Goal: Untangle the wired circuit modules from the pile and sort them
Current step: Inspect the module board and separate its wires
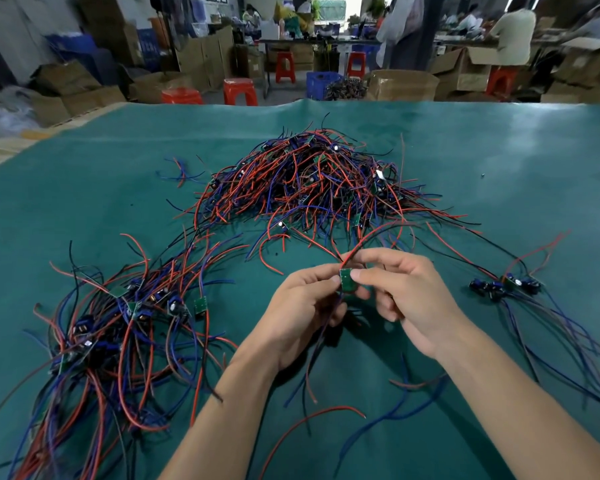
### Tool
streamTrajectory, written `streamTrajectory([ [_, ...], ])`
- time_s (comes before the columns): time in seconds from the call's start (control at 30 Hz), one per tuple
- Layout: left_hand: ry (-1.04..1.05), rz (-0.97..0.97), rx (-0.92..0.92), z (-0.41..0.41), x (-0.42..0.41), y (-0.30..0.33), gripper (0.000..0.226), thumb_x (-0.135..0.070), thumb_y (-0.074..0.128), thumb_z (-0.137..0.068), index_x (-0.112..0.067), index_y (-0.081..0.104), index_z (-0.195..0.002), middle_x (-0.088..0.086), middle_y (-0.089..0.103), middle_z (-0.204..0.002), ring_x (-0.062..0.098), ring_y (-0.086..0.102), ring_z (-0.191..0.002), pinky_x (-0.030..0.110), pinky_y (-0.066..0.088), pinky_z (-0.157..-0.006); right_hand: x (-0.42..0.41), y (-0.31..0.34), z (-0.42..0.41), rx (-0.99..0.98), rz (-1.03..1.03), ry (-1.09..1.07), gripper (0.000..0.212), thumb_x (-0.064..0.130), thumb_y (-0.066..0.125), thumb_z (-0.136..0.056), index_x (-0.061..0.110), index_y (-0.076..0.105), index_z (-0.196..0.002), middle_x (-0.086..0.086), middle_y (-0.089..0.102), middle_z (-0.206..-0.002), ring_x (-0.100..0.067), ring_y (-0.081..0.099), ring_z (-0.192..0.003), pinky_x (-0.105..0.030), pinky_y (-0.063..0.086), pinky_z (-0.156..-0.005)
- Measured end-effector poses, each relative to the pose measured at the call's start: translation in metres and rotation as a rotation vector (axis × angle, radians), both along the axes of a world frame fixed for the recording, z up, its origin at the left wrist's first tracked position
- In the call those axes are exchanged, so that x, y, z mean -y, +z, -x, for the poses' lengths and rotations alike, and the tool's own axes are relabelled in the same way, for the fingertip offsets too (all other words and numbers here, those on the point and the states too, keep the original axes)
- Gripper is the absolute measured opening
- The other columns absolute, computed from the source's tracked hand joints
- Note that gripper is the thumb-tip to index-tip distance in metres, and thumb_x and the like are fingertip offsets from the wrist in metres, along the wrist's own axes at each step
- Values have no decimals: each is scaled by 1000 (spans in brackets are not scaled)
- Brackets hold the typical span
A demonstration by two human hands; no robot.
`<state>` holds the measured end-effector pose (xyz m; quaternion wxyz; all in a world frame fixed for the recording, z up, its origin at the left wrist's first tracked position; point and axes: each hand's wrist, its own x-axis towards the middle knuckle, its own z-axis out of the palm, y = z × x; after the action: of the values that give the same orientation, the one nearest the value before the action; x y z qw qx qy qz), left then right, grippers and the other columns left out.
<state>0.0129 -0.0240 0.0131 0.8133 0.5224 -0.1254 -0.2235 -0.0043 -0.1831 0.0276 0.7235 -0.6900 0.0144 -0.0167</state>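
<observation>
A small green circuit module point(347, 280) is held up above the green table mat point(84, 188), in the middle near the person. The left hand point(303, 308) pinches its left edge with thumb and fingers curled in. The right hand point(407, 303) pinches its right edge, thumb pressed on the front of the board, the other fingers bent. A red wire point(373, 235) and a black wire run up from the top of the module and curve back toward the big pile point(312, 181) of red, blue and black wires and boards, which sits farther away in the middle of the mat. More wires hang down from the module between the two hands. To the left lies a spread-out bunch of modules point(125, 313) with long wires trailing toward the near edge. To the right, well apart from the hands, is a small group of modules point(506, 285) lying close together, their wires fanned out. Behind the table are red stools point(239, 91), cardboard boxes point(465, 69) and a blue crate point(321, 84).
</observation>
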Motion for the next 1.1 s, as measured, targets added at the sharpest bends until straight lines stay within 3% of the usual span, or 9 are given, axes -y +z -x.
streamTrajectory([
  [0.1, 18, -12, -4, 0, 1, 0, 26, -6, 41, -103, -1, 63, -116, 17, 66, -81, 13, 39, -50, 20, 30, -46, -1, 0, -1, 28, -24, -1, 9, 4, 73, -85, 9, 80, -84, -7, 54, -54, -15, 44, -47, -20, 27, -38],
  [0.37, 37, -108, 34, 0, -1, -1, 24, -22, 48, -104, -5, 63, -96, 10, 66, -75, 11, 41, -51, 19, 31, -48, -2, -6, -3, 98, 25, -143, 8, 8, 79, -83, 12, 80, -76, -3, 62, -59, -11, 43, -45, -22, 36, -41],
  [0.5, -1, -156, 106, 3, -3, -4, 16, -15, 54, -101, -9, 67, -94, 6, 66, -66, 8, 45, -48, 16, 35, -46, 2, -6, -7, 144, 62, -250, 11, 10, 80, -83, 7, 77, -73, -11, 53, -54, -14, 40, -41, -22, 34, -40],
  [0.6, 0, -182, 123, 2, -3, -5, 19, -17, 55, -100, -6, 69, -93, 4, 64, -62, 7, 43, -45, 15, 33, -43, 0, -6, -6, 147, 51, -227, 15, 12, 78, -87, 4, 74, -75, -19, 54, -64, -14, 42, -43, -24, 34, -40],
  [0.87, -38, -197, 186, 2, -3, -5, 23, -16, 56, -100, -12, 70, -82, 2, 61, -56, 6, 36, -41, 13, 29, -41, 10, -5, -10, 166, 79, -288, 22, 12, 71, -94, 11, 74, -72, -8, 56, -61, -9, 41, -44, -20, 32, -40],
  [0.97, -54, -225, 210, 3, -4, -4, 24, -15, 56, -100, -13, 70, -80, 1, 61, -56, 5, 37, -41, 12, 29, -42, 25, -2, -15, 224, 145, -452, 24, 15, 72, -94, 4, 67, -72, -10, 48, -58, -16, 38, -47, -27, 31, -45],
  [1.1, -67, -276, 249, 3, -5, -2, 23, -15, 57, -100, -14, 70, -81, 0, 62, -56, 6, 37, -41, 13, 28, -42, 49, -3, -21, 260, 167, -652, 27, 19, 72, -93, 4, 64, -72, -13, 47, -67, -25, 36, -59, -40, 29, -53],
])
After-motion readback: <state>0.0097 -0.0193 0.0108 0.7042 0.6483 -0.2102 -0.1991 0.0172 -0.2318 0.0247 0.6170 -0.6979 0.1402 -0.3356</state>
